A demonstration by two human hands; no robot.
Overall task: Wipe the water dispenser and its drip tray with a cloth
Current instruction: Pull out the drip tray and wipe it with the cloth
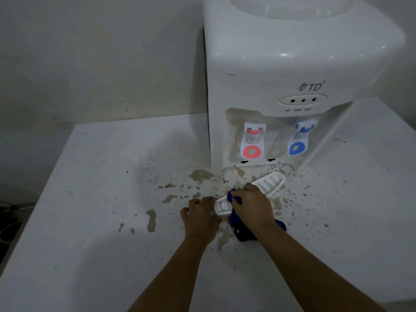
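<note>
Two hands are working on the tray (269,182), which is lying out of its slot on the desk (90,199), just in front of the dispenser (281,86). The tray's long axis is running diagonally, from its near-left end by the left hand (200,217) up to its far-right end near the dispenser's base. The left hand is curling its fingers round that near-left end, pinning it in place. The right hand (252,203) is bunching the blue cloth (238,224) in curled fingers and pressing it onto the middle of the tray, with the rest of the cloth trailing down under the wrist onto the desk.

Since the right hand is sitting across the tray's middle, the unwiped stretch is probably lying up and to the right of it, along the slatted part that is showing bare. A stroke along the long axis, away from the holding hand, seems the natural move, with the left hand bracing against the push.

Brown stains are spreading over the desk around the tray and inside the empty slot, and the recess behind the red tap (251,143) and blue tap (298,140) is looking grimy too, so much of the job appears undone.
</note>
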